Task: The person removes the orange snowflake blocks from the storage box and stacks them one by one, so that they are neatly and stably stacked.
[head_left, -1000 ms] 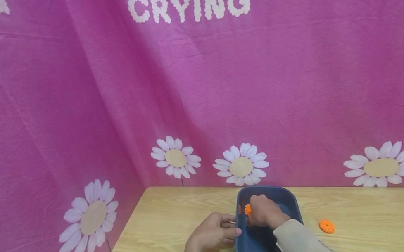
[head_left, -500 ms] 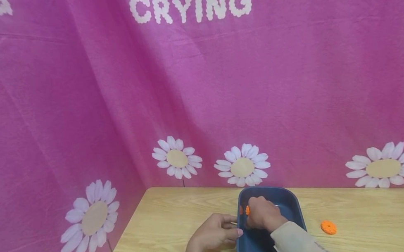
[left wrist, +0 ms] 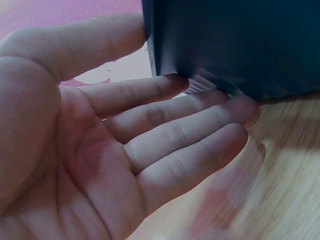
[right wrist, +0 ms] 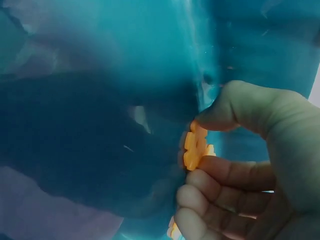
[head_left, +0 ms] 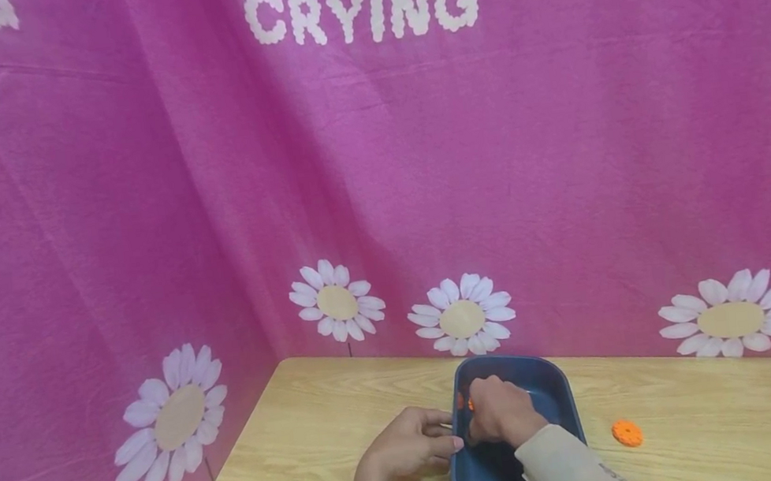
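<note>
A deep blue plastic box (head_left: 543, 369) stands on the wooden table. My right hand (head_left: 501, 410) reaches down inside it, near the left wall. In the right wrist view its thumb and index finger pinch an orange toothed disc (right wrist: 196, 147), like a small plastic gear, held on edge against the box's side. The other fingers curl below, with a bit of another orange piece (right wrist: 174, 231) showing under them. My left hand (head_left: 409, 444) is outside the box, its thumb at the left rim. Seen from the left wrist, its fingers (left wrist: 185, 137) lie nearly straight, tips at the box's lower outer wall.
Another orange toothed disc (head_left: 626, 433) lies flat on the table (head_left: 729, 431) to the right of the box. A pink cloth with daisies (head_left: 563, 172) hangs behind and along the left, close to the table's edges.
My right hand has shifted slightly within the box, and less of the orange disc shows past its fingers in the head view. The left hand stays at the box's side.
</note>
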`<state>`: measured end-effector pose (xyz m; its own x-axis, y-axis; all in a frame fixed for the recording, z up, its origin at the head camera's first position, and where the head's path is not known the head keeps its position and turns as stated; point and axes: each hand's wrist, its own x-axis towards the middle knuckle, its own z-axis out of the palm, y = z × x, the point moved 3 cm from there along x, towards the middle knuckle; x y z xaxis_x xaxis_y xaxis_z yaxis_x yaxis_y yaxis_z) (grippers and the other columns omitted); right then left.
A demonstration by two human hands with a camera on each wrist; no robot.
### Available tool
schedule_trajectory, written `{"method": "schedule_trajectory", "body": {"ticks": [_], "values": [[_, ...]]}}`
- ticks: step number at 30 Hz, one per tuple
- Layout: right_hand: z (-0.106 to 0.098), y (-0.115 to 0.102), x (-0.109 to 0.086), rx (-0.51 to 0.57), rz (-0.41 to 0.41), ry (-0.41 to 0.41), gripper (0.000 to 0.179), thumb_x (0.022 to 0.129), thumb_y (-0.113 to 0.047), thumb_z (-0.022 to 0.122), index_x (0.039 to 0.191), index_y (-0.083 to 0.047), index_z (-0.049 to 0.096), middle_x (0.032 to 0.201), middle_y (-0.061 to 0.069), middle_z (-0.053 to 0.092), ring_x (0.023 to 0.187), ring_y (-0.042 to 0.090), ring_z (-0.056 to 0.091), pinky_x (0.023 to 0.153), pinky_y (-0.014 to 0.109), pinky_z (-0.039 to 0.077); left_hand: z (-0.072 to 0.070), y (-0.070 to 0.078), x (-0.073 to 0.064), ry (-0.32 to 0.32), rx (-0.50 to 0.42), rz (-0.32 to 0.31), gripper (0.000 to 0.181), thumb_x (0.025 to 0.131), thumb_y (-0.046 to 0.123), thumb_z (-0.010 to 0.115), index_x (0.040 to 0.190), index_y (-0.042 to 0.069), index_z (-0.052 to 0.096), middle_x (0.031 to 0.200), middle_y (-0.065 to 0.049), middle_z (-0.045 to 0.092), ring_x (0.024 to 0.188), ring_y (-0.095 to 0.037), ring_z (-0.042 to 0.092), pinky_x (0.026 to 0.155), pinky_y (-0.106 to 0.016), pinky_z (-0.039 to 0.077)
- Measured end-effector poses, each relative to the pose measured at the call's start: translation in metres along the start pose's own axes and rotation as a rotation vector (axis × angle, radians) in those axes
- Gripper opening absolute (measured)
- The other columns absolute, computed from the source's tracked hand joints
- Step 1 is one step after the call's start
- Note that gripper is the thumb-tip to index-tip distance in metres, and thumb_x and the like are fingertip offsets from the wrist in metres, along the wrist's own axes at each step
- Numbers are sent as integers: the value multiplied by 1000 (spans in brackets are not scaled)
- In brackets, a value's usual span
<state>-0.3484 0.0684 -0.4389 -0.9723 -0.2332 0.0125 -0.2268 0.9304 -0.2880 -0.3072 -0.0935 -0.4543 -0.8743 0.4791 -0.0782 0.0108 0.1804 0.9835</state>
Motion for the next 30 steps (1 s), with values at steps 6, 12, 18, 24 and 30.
{"method": "schedule_trajectory", "body": {"ticks": [6,12,18,24,30], "values": [[-1,-1,-1,-20,-7,7,33,58,-21,88,70,-9,60,65,4,56,61,26,56,58,49,54,0,1,0,2,-3,3,32,91,2,69,122,-3,67,101,-12,73,91,-26,72,80,-42,60],[-3,1,-2,-6,-8,18,32,59,-23,87,69,-10,59,64,3,55,61,24,56,58,49,54,0,1,-1,1,13,-6,33,91,3,70,123,-3,67,100,-11,74,90,-24,72,80,-40,60],[-4,7,-1,58,15,-26,32,63,-25,87,70,-10,59,63,2,55,59,22,54,54,40,49,0,1,-1,-6,3,-4,34,91,1,69,125,-4,65,102,-13,73,91,-27,72,81,-42,60],[-12,12,-3,84,29,-61,33,66,-24,88,74,-8,60,64,3,55,58,21,53,53,35,48,0,1,-2,-10,14,-28,37,91,4,71,127,-3,65,102,-12,73,90,-26,72,83,-42,59],[-21,15,-5,79,49,-68,37,64,-25,90,78,-7,62,67,4,57,60,22,54,55,36,50,0,0,-2,-10,6,-25,37,92,3,70,128,-3,64,103,-14,73,90,-27,71,83,-43,59]]}}
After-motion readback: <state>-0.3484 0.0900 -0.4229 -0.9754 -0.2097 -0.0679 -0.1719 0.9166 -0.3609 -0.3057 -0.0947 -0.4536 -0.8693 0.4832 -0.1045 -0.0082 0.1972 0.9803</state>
